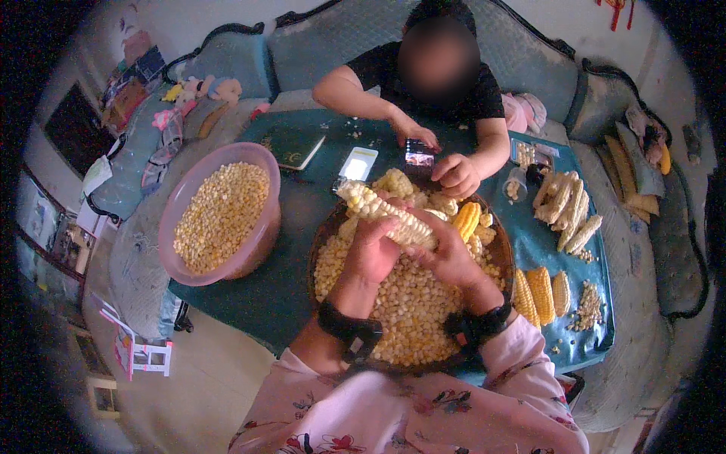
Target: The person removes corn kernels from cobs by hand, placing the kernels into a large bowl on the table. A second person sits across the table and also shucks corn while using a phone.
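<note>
A pale corn cob [389, 216] is held between my two hands, slanting from upper left to lower right, with kernels still on it. My left hand [376, 246] wraps round it from the left, and my right hand [448, 253] grips its lower right end. Below them is a round brown basket [314, 261] full of loose whitish kernels [412, 306]. Other cobs lie at the basket's far side, among them a bright yellow cob [466, 221] just beyond my right hand. Black bands circle both my wrists.
A pink basin [274, 163] of kernels stands left on the green-covered table [302, 314]. Opposite, a person [378, 83] handles a phone [420, 155]. Bare cobs [560, 200], yellow cobs [540, 293], a kernel pile [586, 306] and a tipped cup [515, 186] lie right; a green book [291, 150] lies far left.
</note>
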Demonstrator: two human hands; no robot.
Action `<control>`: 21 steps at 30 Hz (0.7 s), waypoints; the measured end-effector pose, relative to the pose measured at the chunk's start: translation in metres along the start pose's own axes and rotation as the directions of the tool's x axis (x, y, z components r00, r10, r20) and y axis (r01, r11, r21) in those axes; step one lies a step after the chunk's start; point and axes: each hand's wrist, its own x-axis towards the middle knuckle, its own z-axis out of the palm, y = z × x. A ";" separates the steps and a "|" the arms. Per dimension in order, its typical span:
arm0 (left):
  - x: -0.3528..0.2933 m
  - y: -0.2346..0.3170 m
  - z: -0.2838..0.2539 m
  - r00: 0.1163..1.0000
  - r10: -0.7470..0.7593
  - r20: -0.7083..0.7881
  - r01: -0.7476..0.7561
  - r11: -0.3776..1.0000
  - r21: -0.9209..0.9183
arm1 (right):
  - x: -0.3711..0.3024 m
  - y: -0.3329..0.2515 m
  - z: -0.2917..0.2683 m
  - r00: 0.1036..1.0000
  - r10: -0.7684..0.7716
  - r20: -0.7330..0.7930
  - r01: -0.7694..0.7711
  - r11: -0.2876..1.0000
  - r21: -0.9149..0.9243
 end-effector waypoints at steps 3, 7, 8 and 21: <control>-0.002 -0.001 0.005 0.999 0.037 0.008 -0.037 0.990 0.133 | 0.000 -0.003 0.001 0.997 0.073 -0.004 -0.072 0.990 0.121; 0.000 0.000 0.009 0.999 -0.034 -0.018 0.033 0.997 -0.075 | 0.002 -0.002 0.000 1.000 -0.018 -0.023 0.017 1.000 -0.011; 0.001 0.000 0.004 0.999 -0.038 -0.028 0.035 0.995 -0.090 | 0.002 -0.003 0.001 0.999 -0.039 -0.019 0.037 0.997 -0.073; -0.001 -0.003 0.001 0.997 -0.029 -0.070 0.023 0.995 -0.092 | 0.002 -0.001 0.006 0.996 -0.029 -0.080 0.028 0.999 -0.015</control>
